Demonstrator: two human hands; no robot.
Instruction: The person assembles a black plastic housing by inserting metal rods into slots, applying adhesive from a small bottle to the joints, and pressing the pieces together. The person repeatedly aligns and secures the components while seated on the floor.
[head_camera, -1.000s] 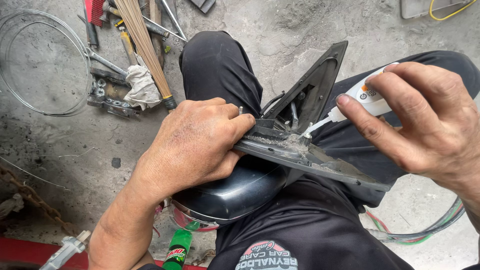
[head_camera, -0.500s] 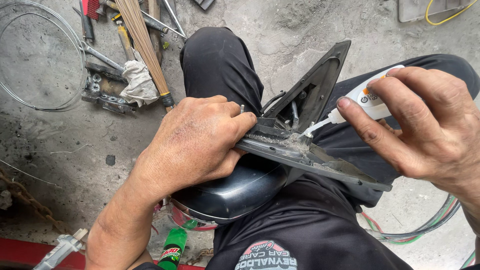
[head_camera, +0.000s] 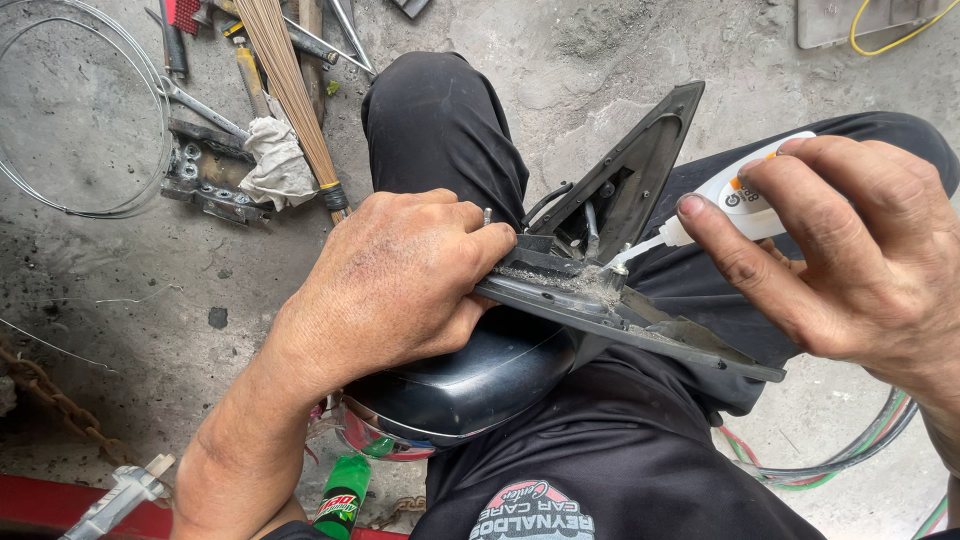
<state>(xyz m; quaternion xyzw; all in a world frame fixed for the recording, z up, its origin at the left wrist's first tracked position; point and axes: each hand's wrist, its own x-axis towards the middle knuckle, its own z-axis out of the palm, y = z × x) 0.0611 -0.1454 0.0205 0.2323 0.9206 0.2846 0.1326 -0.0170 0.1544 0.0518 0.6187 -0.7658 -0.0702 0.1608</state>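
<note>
Your left hand (head_camera: 390, 285) stays clamped over the black car side mirror (head_camera: 520, 340) resting on your lap, unmoved since a moment ago; your right hand (head_camera: 850, 255) keeps pinching the white glue bottle (head_camera: 745, 195), its nozzle tip still at the mirror's gritty seam; beyond your knee, tools (head_camera: 215, 165) and a broom (head_camera: 290, 90) lie on the concrete floor (head_camera: 130, 290).

This is a rough repair workshop, worked at floor level: a stained concrete floor (head_camera: 600, 50) strewn with wrenches (head_camera: 200, 105), a wire coil (head_camera: 80, 110), a rusty chain (head_camera: 60, 410), a dirty rag (head_camera: 275, 160) and loose cables (head_camera: 850, 455).
</note>
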